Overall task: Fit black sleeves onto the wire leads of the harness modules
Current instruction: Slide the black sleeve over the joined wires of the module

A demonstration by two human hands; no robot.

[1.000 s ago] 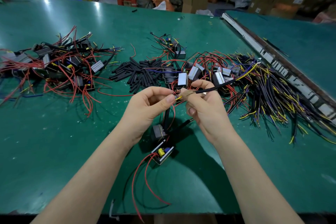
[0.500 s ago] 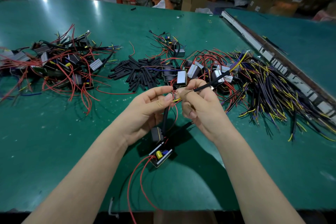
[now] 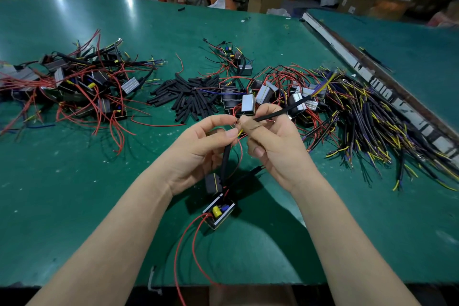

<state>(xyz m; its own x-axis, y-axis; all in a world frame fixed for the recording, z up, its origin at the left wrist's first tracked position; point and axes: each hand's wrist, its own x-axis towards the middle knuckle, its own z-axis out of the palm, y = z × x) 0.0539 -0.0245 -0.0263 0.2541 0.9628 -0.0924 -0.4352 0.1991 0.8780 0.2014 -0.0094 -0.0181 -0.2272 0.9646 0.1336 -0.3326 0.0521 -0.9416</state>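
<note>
pinching black sleeve (image 3: 280,114), right hand (image 3: 274,143)

Two bare forearms come up from the bottom edge, no sleeves in sight on either one. No gloves, no watch, no rings or bands at the wrists. The left hand (image 3: 201,146) is uncovered, nails cut short. The right hand (image 3: 275,139) is bare too, apart from a tan strip of tape (image 3: 250,125) wrapped around one finger.
</note>
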